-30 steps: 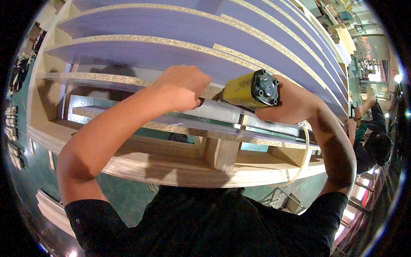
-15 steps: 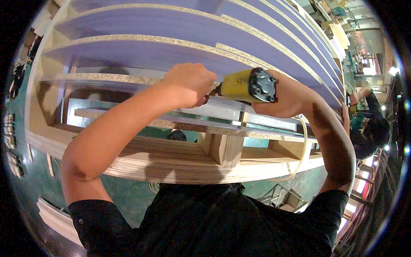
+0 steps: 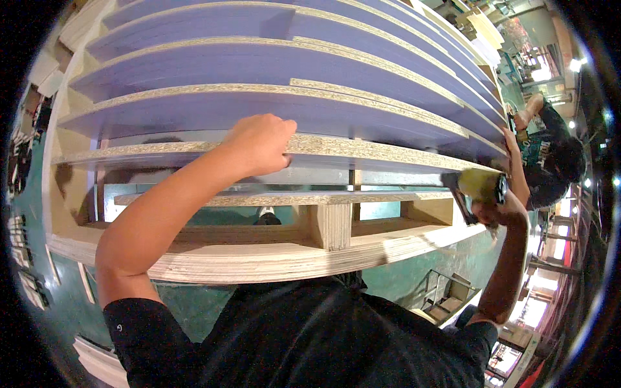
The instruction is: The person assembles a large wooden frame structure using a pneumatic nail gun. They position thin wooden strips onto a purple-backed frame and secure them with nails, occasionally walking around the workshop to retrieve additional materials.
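My left hand [image 3: 260, 143] is closed over the front edge of a purple-faced chipboard shelf board [image 3: 362, 147], its fingers curled and the thumb low at the edge. This board stands on edge in a large wooden frame [image 3: 259, 264]. At the right end of the frame, my right hand [image 3: 504, 210] is wrapped round the grip of a yellow and black nail gun [image 3: 482, 186], slightly blurred. A narrower chipboard strip [image 3: 272, 200] lies nearer to me, above a short wooden block [image 3: 336, 226].
Several more purple boards [image 3: 213, 64] run in rows behind. A co-worker [image 3: 556, 155] is at the frame's right end, one arm by the boards. A metal stand [image 3: 446, 291] is on the green floor [image 3: 194, 307]; timber pieces [image 3: 100, 362] lie at lower left.
My right hand has carried the nail gun from beside my left hand out to the right end of the frame. My left hand has stayed at the board's edge as the view shifted.
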Available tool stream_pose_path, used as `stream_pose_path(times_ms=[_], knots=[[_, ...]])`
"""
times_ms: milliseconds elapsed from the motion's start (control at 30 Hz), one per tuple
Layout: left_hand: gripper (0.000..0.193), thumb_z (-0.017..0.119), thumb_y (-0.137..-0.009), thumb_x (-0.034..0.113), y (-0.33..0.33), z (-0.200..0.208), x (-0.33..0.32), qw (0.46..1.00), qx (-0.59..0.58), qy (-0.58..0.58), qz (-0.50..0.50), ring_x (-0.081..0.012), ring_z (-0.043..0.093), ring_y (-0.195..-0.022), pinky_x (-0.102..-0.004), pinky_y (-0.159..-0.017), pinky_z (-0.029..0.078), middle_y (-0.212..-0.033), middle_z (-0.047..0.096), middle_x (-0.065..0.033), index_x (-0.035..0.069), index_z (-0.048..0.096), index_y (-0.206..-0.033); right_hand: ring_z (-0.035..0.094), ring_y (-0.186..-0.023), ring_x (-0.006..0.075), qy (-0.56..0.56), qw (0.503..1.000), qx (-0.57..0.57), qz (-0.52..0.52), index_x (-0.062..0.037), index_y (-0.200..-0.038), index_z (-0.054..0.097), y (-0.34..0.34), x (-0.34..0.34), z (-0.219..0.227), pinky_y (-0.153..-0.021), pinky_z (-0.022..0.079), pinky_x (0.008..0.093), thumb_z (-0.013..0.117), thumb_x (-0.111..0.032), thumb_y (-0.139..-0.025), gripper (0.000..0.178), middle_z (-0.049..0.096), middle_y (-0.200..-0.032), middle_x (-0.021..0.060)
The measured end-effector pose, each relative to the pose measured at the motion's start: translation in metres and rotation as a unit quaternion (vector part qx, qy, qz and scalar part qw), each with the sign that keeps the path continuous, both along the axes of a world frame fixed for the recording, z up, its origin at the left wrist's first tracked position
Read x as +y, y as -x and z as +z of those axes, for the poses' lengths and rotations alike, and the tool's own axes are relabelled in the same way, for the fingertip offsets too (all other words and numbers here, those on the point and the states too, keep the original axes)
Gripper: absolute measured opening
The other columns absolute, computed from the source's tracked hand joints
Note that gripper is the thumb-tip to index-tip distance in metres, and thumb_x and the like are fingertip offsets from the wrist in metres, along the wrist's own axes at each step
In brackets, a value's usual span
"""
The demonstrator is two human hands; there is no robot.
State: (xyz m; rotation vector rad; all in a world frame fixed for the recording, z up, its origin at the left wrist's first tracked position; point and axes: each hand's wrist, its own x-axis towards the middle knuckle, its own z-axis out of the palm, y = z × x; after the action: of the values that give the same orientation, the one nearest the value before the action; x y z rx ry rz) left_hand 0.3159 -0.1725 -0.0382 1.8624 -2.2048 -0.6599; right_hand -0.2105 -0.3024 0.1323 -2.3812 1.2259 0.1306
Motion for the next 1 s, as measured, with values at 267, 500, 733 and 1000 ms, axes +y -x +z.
stream_pose_path(times_ms=[267, 500, 733, 1000], knots=[[0.051, 0.077, -0.081, 0.032, 0.013, 0.028, -0.001, 0.999, -0.038, -0.002, -0.023, -0.0377, 0.061, -0.112, -0.0489, -0.09, 0.052, -0.121, 0.059, -0.0204, 0.003, 0.057, -0.118, 0.069, -0.069, 0.0306, 0.039, 0.845, 0.448, -0.289, -0.0022, -0.105, 0.07, 0.116, 0.076, 0.071, -0.069, 0.056, 0.0418, 0.077, -0.012, -0.07, 0.037, 0.072, -0.08, 0.0177], [0.073, 0.078, -0.08, 0.038, 0.127, 0.032, -0.078, 0.971, -0.033, 0.159, -0.178, -0.0377, 0.056, -0.121, -0.0488, -0.101, 0.047, -0.131, 0.055, -0.0203, 0.001, 0.048, -0.136, 0.065, -0.09, 0.0326, 0.185, 0.937, 0.225, -0.191, -0.0019, -0.11, 0.067, 0.083, 0.076, 0.094, -0.081, 0.05, 0.0419, 0.068, 0.003, -0.077, 0.033, 0.062, -0.095, 0.0167], [0.064, 0.072, -0.086, 0.041, 0.204, 0.029, -0.113, 0.98, -0.065, 0.071, -0.175, -0.0365, 0.06, -0.116, -0.0484, -0.1, 0.048, -0.123, 0.061, -0.0179, 0.004, 0.052, -0.134, 0.062, -0.106, 0.0273, 0.018, 0.996, -0.011, -0.086, -0.009, -0.121, 0.062, 0.083, 0.006, 0.031, -0.09, 0.052, 0.0362, 0.074, -0.009, -0.077, 0.045, 0.059, -0.116, 0.0108], [0.058, 0.074, -0.085, 0.037, 0.096, 0.038, -0.064, 0.983, -0.101, 0.148, 0.049, -0.036, 0.056, -0.122, -0.0467, -0.103, 0.046, -0.127, 0.062, -0.0174, 0.006, 0.057, -0.131, 0.059, -0.12, 0.0204, 0.004, 0.979, -0.186, 0.083, -0.0057, -0.134, 0.052, 0.082, -0.039, 0.018, -0.103, 0.049, 0.0356, 0.085, -0.002, -0.058, 0.083, 0.06, -0.131, 0.0078]])
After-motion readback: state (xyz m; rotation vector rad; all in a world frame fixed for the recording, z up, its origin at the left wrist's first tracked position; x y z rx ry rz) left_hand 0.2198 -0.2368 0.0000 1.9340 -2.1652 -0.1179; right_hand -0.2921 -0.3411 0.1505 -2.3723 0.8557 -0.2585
